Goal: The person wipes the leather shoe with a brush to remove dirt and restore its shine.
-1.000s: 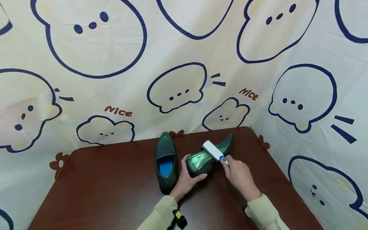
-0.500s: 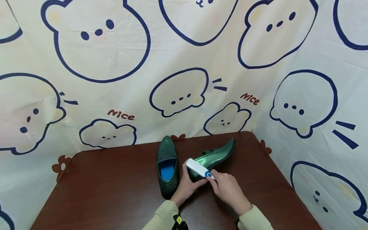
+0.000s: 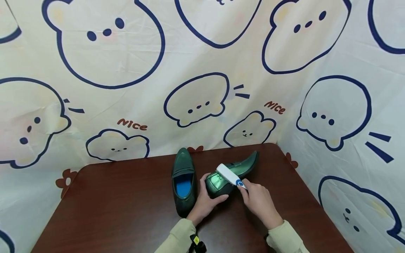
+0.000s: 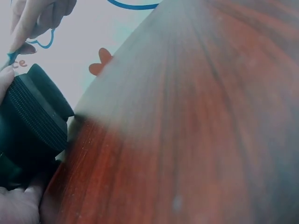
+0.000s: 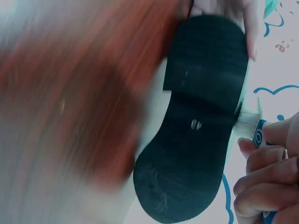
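Note:
My left hand (image 3: 203,203) grips the heel end of a dark green, shiny loafer (image 3: 218,185), tilted on its side with the toe pointing to the far right. My right hand (image 3: 261,201) holds a white brush (image 3: 226,173) by its handle, which bears a blue mark. Its head lies across the loafer's upper side, near the middle. In the right wrist view, pale bristles (image 5: 248,119) meet the edge of the upper, beside the black sole (image 5: 201,105). The left wrist view catches the ridged heel (image 4: 39,114) close up.
A matching green loafer (image 3: 183,168) with a blue insole stands upright just left of my left hand. Both shoes are on a dark brown wooden table (image 3: 126,203). Behind and to the right, cartoon-printed cloth (image 3: 196,52) hangs at the table's edges.
The brush went from the loafer's front part back to its heel, then forward again to the middle. My left hand keeps its grip on the shoe. The head view shifted slightly.

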Tool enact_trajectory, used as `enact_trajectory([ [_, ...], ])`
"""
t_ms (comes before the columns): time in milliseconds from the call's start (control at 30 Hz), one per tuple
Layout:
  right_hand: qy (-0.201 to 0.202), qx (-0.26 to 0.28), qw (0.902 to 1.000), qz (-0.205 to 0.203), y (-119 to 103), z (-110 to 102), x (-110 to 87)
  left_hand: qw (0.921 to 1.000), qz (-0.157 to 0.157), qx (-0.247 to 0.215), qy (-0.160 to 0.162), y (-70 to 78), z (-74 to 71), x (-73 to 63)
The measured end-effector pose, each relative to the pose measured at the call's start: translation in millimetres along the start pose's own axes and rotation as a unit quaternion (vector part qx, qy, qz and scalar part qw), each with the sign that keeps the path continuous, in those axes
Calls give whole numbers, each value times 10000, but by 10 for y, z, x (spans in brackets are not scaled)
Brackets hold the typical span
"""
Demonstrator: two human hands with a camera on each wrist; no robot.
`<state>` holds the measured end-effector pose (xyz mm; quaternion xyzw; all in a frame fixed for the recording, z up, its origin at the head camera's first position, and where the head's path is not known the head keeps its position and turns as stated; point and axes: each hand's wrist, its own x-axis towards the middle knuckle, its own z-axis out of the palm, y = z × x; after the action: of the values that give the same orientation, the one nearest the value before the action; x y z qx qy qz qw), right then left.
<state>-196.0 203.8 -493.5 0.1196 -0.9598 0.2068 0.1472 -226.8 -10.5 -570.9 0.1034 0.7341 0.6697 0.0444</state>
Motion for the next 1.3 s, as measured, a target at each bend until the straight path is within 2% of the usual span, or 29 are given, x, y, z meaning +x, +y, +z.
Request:
enact_trajectory([
  [133, 201, -248, 9995, 84, 41, -42, 27, 9999, -65, 58, 50, 0, -1, 16],
  [267, 64, -150, 9998, 68, -35, -56, 7, 10000, -59, 66, 23, -3, 8, 11],
  [367, -96, -17, 9998, -168, -141, -27, -24, 9999, -84, 85, 35, 1, 17, -5],
  [467, -260, 40, 9984, -492, -232, 13, -54, 9995, -294, 113, 59, 13, 33, -11],
  [567, -391, -26, 9969, -680, -268, 52, -68, 9993, -370, 40, 16, 14, 39, -7],
  [700, -326, -196, 9953, -888, -260, 97, -61, 9995, -294, 3, 70, 2, 22, -10],
  [833, -164, -102, 9953, -947, -222, 94, -36, 9996, -216, 131, 151, -8, 0, -13],
  [967, -87, 11, 9973, -730, -114, 50, 4, 10000, -30, 53, 55, -5, -13, 14],
  [1133, 176, -8, 9995, -248, 91, -14, 46, 9999, 138, -50, 37, 15, -5, 39],
  [1300, 125, -53, 9996, 247, 232, -38, 11, 9999, -1, 90, 69, 12, 20, 0],
])
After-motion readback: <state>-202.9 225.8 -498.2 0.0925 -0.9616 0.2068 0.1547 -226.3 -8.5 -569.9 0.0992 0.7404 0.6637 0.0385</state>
